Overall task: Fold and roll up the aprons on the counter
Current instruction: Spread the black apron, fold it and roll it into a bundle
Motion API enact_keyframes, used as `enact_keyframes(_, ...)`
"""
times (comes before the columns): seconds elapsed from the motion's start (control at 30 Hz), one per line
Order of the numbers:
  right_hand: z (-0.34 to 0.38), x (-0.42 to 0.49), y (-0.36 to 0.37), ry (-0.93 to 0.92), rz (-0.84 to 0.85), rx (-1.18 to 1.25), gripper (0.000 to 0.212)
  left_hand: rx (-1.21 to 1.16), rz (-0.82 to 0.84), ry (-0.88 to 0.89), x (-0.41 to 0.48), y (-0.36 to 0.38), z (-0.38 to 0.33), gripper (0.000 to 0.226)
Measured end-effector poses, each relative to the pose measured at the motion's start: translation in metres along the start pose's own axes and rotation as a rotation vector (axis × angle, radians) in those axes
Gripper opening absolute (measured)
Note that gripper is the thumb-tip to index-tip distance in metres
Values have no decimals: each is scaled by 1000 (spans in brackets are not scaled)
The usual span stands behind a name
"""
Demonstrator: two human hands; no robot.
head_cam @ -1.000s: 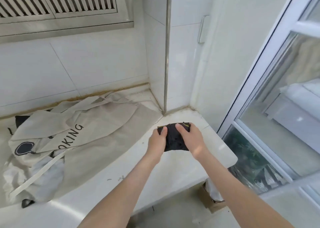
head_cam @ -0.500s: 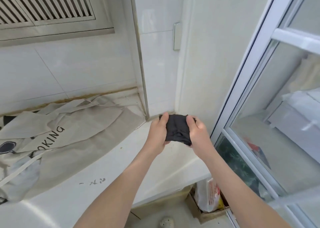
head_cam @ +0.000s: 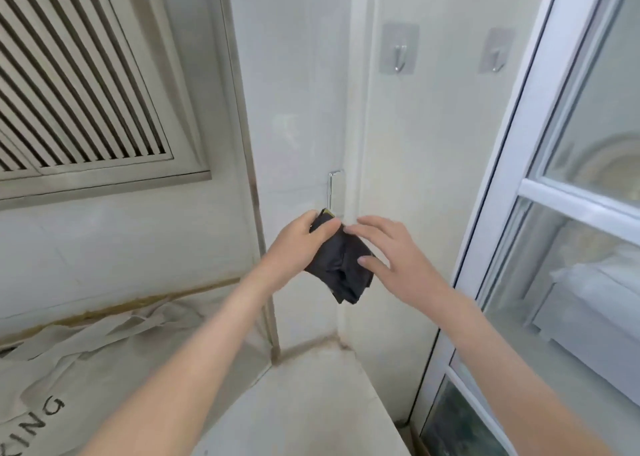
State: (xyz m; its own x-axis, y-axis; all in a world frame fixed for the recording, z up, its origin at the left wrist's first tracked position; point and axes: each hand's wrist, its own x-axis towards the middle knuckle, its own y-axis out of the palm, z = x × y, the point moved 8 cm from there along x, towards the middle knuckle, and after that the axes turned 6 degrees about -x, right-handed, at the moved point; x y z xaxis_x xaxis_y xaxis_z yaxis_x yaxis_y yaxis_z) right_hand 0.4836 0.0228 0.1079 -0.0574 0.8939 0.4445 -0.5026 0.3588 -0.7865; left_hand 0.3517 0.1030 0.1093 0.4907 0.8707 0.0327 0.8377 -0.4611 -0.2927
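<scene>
Only your left hand [head_cam: 294, 247] pinches the black apron roll [head_cam: 341, 268]; the fingers of your right hand [head_cam: 394, 265] are spread. The roll's loose end could unroll.

black apron [head_cam: 341, 265], beige apron [head_cam: 86, 362], black lettering

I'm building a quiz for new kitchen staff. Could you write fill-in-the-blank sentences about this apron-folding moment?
The folded bundle gripped by the left hand is ___ in colour.
The right hand, its fingers straight, grips ___.
The beige apron lies spread on the ___.
Missing words: black; nothing; counter.
</scene>
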Motion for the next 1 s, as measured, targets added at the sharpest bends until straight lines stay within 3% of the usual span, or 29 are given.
enact_keyframes(0.03, 2, 40, -32, -113, -141, -81, 42, -27, 24, 55, 42, -9, -41, 36)
enact_keyframes(0.1, 7, 48, -42, -162, -219, -71, 31, -115, 83, -13, 53, -12, -46, 28)
enact_keyframes(0.23, 16, 76, -88, -298, -295, -147, 29, -263, 151, 61, 78, -7, -104, 15)
enact_keyframes(0.43, 35, 116, -143, -474, -375, -329, 7, -231, 155, 153, 95, -6, -174, 5)
enact_keyframes(0.53, 34, 129, -173, -365, -362, -110, 11, -322, 114, 214, 97, -13, -198, 14)
enact_keyframes(0.6, 30, 137, -191, -237, -337, 92, 22, -409, 170, 282, 94, -14, -212, 33)
enact_keyframes(0.67, 25, 147, -208, -133, -296, 255, 19, -395, 247, 353, 88, -15, -218, 38)
enact_keyframes(0.73, 19, 156, -216, -50, -222, 407, 9, -285, 283, 412, 81, -15, -217, 33)
enact_keyframes(0.77, 15, 160, -217, -19, -188, 449, 7, -193, 262, 443, 80, -13, -217, 41)
enact_keyframes(0.93, 5, 176, -208, 53, -115, 629, 15, 130, -59, 641, 76, -18, -232, 78)
enact_keyframes(0.97, 2, 179, -207, 74, -115, 675, 16, 223, -76, 688, 74, -17, -236, 86)
enact_keyframes(1.0, 0, 181, -206, 91, -113, 710, 16, 261, -58, 729, 73, -14, -236, 80)
